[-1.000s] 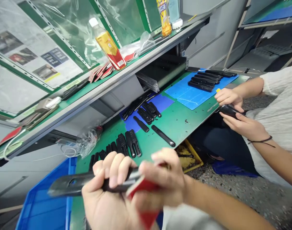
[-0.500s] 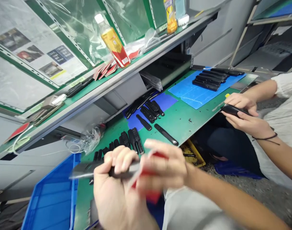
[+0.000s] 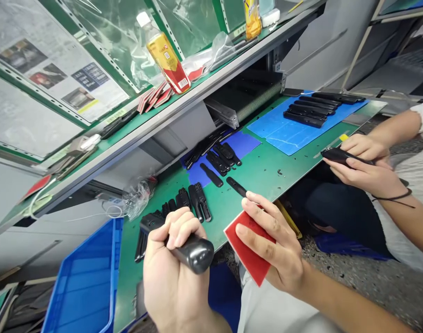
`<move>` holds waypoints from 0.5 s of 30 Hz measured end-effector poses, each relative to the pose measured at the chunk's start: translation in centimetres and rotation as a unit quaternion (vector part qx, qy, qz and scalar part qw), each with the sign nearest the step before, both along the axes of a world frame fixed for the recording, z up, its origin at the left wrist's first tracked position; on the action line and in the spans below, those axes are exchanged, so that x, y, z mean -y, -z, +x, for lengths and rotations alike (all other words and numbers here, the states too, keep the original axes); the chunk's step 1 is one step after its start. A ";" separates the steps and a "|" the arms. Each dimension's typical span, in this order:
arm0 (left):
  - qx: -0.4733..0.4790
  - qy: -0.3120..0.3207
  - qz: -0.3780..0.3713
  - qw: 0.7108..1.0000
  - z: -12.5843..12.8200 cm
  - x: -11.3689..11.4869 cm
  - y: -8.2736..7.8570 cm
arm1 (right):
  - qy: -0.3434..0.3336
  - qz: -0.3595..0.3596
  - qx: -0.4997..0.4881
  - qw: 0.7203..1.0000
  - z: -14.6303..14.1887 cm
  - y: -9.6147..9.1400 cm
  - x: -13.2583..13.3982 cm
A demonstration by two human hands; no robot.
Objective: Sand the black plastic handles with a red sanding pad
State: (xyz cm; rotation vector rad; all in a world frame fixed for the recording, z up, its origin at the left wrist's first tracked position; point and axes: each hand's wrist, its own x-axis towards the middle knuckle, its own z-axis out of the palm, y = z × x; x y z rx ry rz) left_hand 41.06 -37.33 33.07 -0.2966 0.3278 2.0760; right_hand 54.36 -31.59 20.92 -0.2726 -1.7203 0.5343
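Observation:
My left hand is wrapped around a long black plastic handle, its rounded, shiny end pointing toward me. In my right hand is a flat, square red pad with a pale edge, pinched between fingers and thumb. The pad is apart from the handle, to its right. Behind my hands, a single black piece lies on the green table. Several black housings stand in a row just beyond my left hand.
A blue bin stands at the left. More black parts lie on a purple sheet and a blue sheet. At right, a co-worker's hands hold a black part. A shelf with a bottle runs above the table.
The red pad has moved right, off the black handle, and the handle's end now shows uncovered. The handle has turned so its rounded end faces me. The view has shifted slightly.

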 end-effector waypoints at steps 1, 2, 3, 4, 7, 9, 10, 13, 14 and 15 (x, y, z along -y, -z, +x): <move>-0.001 -0.003 0.002 1.000 0.0 0.0 0.0 | -0.003 0.000 -0.001 1.000 0.2 -0.2 0.3; 0.000 -0.004 0.003 1.000 0.1 -0.1 0.1 | -0.005 -0.004 -0.002 1.000 0.3 -0.5 0.6; -0.001 -0.006 0.006 1.000 0.2 -0.1 0.1 | -0.009 -0.012 -0.003 1.000 0.4 -0.8 0.9; -0.003 -0.008 0.009 1.000 0.2 -0.1 0.1 | -0.014 -0.022 -0.008 1.000 0.3 -1.1 1.2; -0.022 0.016 -0.005 1.000 0.4 0.1 0.0 | -0.021 0.024 -0.042 0.999 -1.0 -1.2 1.1; -0.047 0.040 0.014 0.998 0.4 0.4 -0.2 | 0.014 0.058 -0.037 0.998 -2.4 -0.3 -0.1; -0.055 0.057 0.041 0.996 0.4 0.6 -0.4 | 0.041 0.042 -0.013 0.998 -3.0 0.4 -1.0; -0.073 0.132 0.136 0.979 0.3 0.9 -0.6 | 0.071 -0.106 0.064 0.990 -3.4 1.7 -2.7; -0.087 0.152 0.144 0.974 0.2 0.9 -0.5 | 0.052 -0.149 0.065 0.985 -3.1 1.8 -2.7; -0.109 0.159 0.144 0.971 0.1 0.8 -0.3 | 0.019 -0.185 0.048 0.981 -2.6 1.5 -2.3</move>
